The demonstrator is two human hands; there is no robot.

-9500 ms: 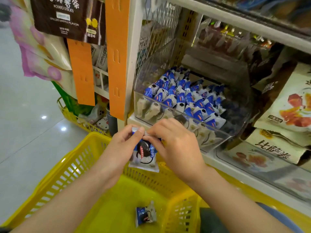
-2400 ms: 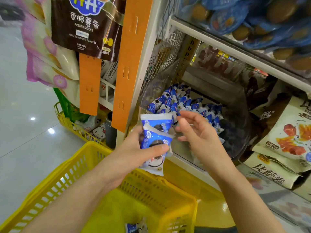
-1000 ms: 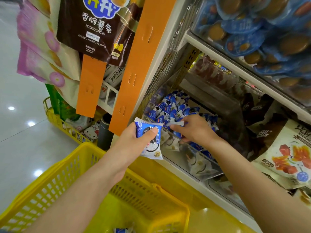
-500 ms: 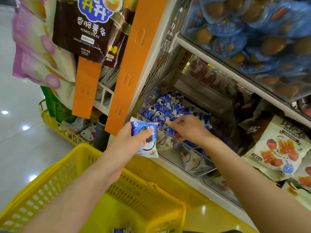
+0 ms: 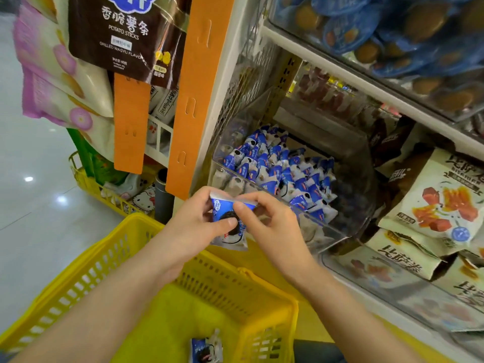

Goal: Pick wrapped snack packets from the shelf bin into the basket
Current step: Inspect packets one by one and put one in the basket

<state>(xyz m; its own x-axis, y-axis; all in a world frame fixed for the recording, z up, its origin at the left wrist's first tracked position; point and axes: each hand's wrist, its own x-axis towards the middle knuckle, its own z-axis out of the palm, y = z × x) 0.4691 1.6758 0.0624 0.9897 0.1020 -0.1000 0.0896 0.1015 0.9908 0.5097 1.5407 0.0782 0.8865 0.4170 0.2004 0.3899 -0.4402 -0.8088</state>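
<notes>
- Head view, looking down at both hands in front of a shop shelf.
- Left hand [image 5: 190, 227] grips a blue-and-white snack packet [image 5: 227, 226]: thumb lies across its front, fingers are behind it.
- Right hand [image 5: 271, 227] pinches the top edge of the same packet between thumb and forefinger; the other fingers are curled.
- Cannot tell whether a second packet is stacked behind the held one.
- Held packet hangs upright, above the far rim of the yellow basket [image 5: 89, 263] and just in front of the clear shelf bin [image 5: 337, 231].
- Bin holds a heap of matching bin packets [image 5: 277, 171], piled toward its left and middle.
- One loose packet [image 5: 205, 349] lies on the basket floor, near the lower edge of the view.
- Orange strip [image 5: 200, 95] hangs along the shelf upright, left of the bin.
- Brown potato-stick bag [image 5: 123, 30] hangs upper left, with pink-and-cream bags [image 5: 52, 82] beside it.
- Second yellow basket [image 5: 86, 182] stands on the floor behind, holding assorted goods.
- Cream pouches [image 5: 442, 203] with red-orange pictures sit right of the bin.
- Blue round packs [image 5: 392, 30] fill the shelf above.
</notes>
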